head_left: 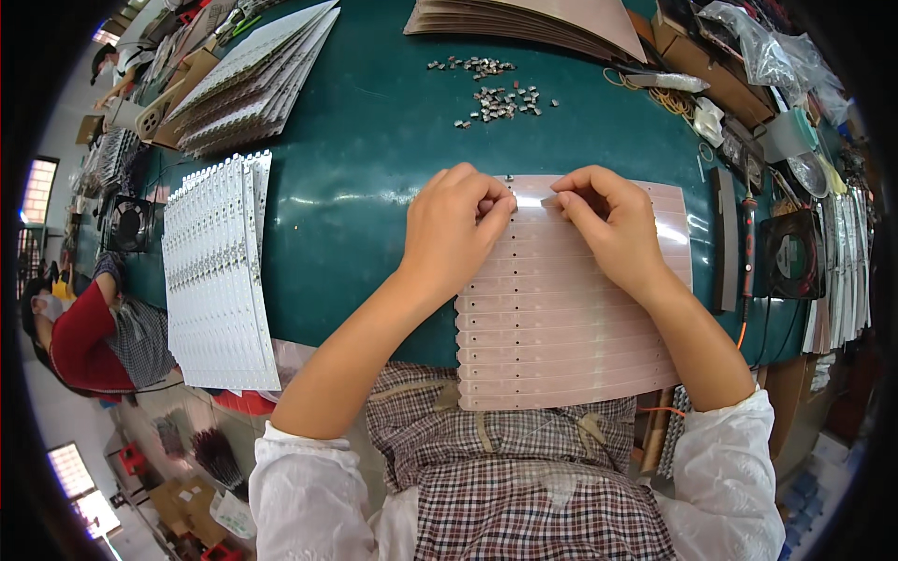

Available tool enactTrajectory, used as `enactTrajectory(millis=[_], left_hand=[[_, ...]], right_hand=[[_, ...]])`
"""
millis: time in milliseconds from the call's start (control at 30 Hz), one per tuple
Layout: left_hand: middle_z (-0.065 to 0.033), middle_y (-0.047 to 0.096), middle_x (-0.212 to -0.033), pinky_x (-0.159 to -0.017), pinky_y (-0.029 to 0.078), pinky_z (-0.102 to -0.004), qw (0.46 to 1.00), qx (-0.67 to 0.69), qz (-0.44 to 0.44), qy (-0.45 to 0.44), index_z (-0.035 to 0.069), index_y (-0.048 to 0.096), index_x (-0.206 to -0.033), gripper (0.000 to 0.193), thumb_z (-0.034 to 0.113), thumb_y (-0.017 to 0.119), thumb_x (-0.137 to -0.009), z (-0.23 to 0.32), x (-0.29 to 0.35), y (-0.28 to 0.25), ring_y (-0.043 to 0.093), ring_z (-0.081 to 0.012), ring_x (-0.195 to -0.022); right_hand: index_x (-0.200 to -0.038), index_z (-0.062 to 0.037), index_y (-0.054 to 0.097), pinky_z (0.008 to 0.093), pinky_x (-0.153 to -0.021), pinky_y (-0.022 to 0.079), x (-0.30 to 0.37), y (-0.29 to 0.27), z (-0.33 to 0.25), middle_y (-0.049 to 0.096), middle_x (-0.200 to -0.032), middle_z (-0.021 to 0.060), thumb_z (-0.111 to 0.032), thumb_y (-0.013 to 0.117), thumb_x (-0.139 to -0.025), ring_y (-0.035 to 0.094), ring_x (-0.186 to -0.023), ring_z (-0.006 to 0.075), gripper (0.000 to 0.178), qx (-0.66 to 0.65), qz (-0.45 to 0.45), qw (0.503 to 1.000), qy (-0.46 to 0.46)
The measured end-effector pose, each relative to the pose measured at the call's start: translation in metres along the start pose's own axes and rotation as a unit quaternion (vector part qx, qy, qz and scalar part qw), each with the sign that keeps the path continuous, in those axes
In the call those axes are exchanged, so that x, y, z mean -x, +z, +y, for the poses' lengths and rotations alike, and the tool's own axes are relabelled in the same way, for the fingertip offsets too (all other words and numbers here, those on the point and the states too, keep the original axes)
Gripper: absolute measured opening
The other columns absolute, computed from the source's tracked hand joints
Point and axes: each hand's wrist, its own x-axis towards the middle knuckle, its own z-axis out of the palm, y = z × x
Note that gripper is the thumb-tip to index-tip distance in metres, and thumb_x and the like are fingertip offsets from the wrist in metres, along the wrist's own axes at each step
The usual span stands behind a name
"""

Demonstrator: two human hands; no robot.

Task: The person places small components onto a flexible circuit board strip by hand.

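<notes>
1. Two bare hands are showing below my head camera, standing apart, with a glaring patch of the pinkish panel (571,318) between their fingertips.
2. The left hand (456,220) is holding its thumb and fingers curled together at the panel's far left corner; I cannot tell whether they are pinching anything.
3. The right hand (613,222) is holding thumb and forefinger close together over the panel's far part; I cannot tell whether it is gripping something.
4. The panel, marked off into crosswise strips, is lying on the green desk (355,187), its near edge overhanging toward the plaid apron (543,510).
5. Beyond the panel, I am seeing small metal parts (505,103) lying in loose clusters, and farther off a stack of brown sheets (524,23).
6. Left of the panel, white strip boards (220,299) are lying stacked.
7. Right of the panel, an orange-handled tool (749,248) and a black fan (790,252) are resting.
</notes>
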Motion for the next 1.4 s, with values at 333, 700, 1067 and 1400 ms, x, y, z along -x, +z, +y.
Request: enactTrajectory(millis=[333, 700, 1067, 1400], left_hand=[[-0.0050, 0.064, -0.082, -0.066, 0.050, -0.0320, 1.000, -0.015, 0.005, 0.013, 0.003, 0.069, -0.087, 0.011, 0.012, 0.076, -0.086, -0.002, 0.001, 0.001, 0.060, -0.0180, -0.072], [-0.0034, 0.061, -0.082, -0.065, 0.048, -0.0367, 0.988, -0.086, 0.045, 0.122, 0.007, 0.066, -0.083, 0.012, 0.009, 0.077, -0.080, -0.006, 0.005, 0.007, 0.059, -0.0229, -0.074], [-0.0040, 0.061, -0.083, -0.067, 0.050, -0.0354, 0.978, -0.129, 0.054, 0.153, 0.007, 0.069, -0.085, 0.010, 0.010, 0.077, -0.080, -0.005, 0.007, 0.005, 0.060, -0.0237, -0.076], [-0.0062, 0.069, -0.087, -0.071, 0.053, -0.0329, 0.992, -0.078, 0.093, -0.018, 0.009, 0.077, -0.096, 0.014, 0.020, 0.075, -0.088, -0.042, -0.040, -0.023, 0.067, -0.0197, -0.077]], right_hand=[[-0.101, 0.0030, 0.071, 0.0262, -0.073, 0.054, -0.002, 0.000, 0.003, 0.074, -0.089, 0.0085, -0.005, 0.067, -0.093, 0.068, -0.080, 0.0127, 0.013, -0.011, -0.004, 1.000, -0.002], [-0.106, 0.0018, 0.072, 0.0249, -0.075, 0.053, -0.001, 0.000, 0.002, 0.073, -0.087, 0.0046, -0.007, 0.069, -0.094, 0.067, -0.081, 0.0103, 0.015, -0.006, 0.000, 1.000, 0.005], [-0.100, 0.0033, 0.072, 0.0268, -0.075, 0.056, -0.008, 0.004, -0.005, 0.074, -0.088, 0.0069, -0.005, 0.067, -0.091, 0.070, -0.079, 0.0122, 0.013, -0.060, -0.045, 0.996, 0.044], [-0.103, 0.0010, 0.074, 0.0281, -0.082, 0.055, -0.003, 0.002, -0.017, 0.073, -0.101, 0.0088, -0.005, 0.069, -0.092, 0.069, -0.090, 0.0150, 0.014, 0.045, -0.056, 0.997, -0.008]])
